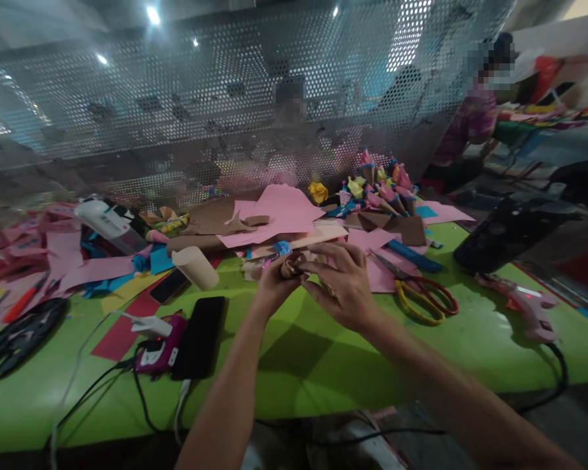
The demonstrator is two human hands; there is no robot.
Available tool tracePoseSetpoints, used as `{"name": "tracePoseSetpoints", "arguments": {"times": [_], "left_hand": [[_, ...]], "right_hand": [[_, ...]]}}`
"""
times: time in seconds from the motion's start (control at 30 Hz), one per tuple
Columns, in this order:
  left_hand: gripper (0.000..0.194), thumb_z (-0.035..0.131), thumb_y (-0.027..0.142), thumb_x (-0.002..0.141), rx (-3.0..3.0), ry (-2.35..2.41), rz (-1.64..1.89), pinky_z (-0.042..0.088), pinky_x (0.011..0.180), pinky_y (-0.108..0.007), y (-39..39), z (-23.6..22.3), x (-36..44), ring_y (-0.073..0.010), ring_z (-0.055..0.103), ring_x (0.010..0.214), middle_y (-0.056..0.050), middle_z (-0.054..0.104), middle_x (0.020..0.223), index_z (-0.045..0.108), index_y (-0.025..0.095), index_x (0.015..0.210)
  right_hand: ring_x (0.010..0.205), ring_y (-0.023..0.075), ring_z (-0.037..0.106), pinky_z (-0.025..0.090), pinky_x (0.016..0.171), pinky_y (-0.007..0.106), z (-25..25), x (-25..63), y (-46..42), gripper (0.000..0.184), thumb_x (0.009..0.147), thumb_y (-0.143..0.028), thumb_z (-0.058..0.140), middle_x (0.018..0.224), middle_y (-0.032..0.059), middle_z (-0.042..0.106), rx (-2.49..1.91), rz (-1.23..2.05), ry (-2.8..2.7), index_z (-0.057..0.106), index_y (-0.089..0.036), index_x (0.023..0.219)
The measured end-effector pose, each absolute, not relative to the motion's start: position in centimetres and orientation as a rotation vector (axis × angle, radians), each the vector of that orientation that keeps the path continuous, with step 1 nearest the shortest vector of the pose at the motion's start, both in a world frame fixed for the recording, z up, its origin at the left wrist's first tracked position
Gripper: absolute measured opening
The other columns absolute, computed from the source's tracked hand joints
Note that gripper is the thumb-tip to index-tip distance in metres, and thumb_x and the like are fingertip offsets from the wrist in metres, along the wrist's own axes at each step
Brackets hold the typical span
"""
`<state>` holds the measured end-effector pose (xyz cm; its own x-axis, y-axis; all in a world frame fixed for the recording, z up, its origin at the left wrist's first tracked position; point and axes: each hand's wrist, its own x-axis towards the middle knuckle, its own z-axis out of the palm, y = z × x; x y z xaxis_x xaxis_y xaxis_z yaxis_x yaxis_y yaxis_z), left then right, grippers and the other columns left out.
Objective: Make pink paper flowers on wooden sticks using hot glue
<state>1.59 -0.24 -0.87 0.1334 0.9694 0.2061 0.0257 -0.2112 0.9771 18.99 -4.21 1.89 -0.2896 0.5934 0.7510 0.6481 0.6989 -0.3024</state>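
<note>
Over the near middle of the green table, my left hand [273,287] is closed around a small piece of brown rolled paper [294,263]. My right hand [343,282] meets it from the right, its fingertips pinched at the paper's edge. A bit of shiny blue material [282,248] shows just above my left fingers; whether it belongs to the roll I cannot tell. Behind my hands lie pink paper sheets [279,212] and brown paper [206,215]. Scissors with red and yellow handles [424,301] rest to the right of my right hand.
Left stand a cream paper roll [196,267], a black phone [199,336] and a purple power adapter [163,346] with cables. A pink glue gun [524,307] lies right, by a dark cylinder [504,232]. Folded paper flowers [372,189] pile up before a perforated metal screen [215,98].
</note>
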Motion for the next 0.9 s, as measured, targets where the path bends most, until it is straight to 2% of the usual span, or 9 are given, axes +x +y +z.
{"name": "tracePoseSetpoints", "arguments": {"times": [0.23, 0.47, 0.7, 0.9], "left_hand": [[0.04, 0.086, 0.031, 0.057, 1.427, 0.901, 1.3, 0.056, 0.087, -0.036, -0.76, -1.17, 1.99, -0.023, 0.069, 0.094, -0.006, 0.075, 0.097, 0.071, 0.02, 0.092], [0.038, 0.087, 0.037, 0.058, 1.403, 0.911, 1.314, 0.058, 0.083, -0.036, -0.56, -0.94, 2.37, -0.0214, 0.069, 0.089, -0.006, 0.075, 0.094, 0.072, 0.019, 0.087], [0.031, 0.082, 0.034, 0.067, 1.532, 1.063, 1.346, 0.055, 0.085, -0.033, -0.14, -1.12, 2.12, -0.0201, 0.067, 0.088, -0.005, 0.074, 0.092, 0.07, 0.017, 0.09], [0.022, 0.077, 0.024, 0.071, 1.606, 0.91, 1.399, 0.055, 0.085, -0.031, -0.64, -1.61, 1.88, -0.0195, 0.067, 0.091, -0.003, 0.074, 0.095, 0.071, 0.019, 0.091]], "right_hand": [[0.132, 0.0313, 0.046, 0.038, 0.109, 0.051, 1.67, 18.39, -3.94, 0.021, 0.092, -0.037, 0.06, 0.147, 0.0103, 0.053, -0.952, 0.143, -2.109, 0.073, -0.023, 0.102], [0.125, 0.0302, 0.052, 0.04, 0.104, 0.05, 1.49, 18.37, -3.72, 0.016, 0.09, -0.031, 0.063, 0.14, 0.0119, 0.058, -0.912, 0.108, -2.041, 0.071, -0.023, 0.101], [0.124, 0.0318, 0.054, 0.041, 0.102, 0.05, 1.6, 18.73, -3.95, 0.034, 0.089, -0.026, 0.061, 0.137, 0.0101, 0.06, -0.955, -0.032, -1.962, 0.066, -0.028, 0.123], [0.124, 0.0341, 0.051, 0.042, 0.101, 0.053, 1.33, 18.18, -4.08, 0.028, 0.087, -0.027, 0.063, 0.141, 0.0132, 0.057, -1.008, 0.033, -2.054, 0.068, -0.022, 0.114]]}}
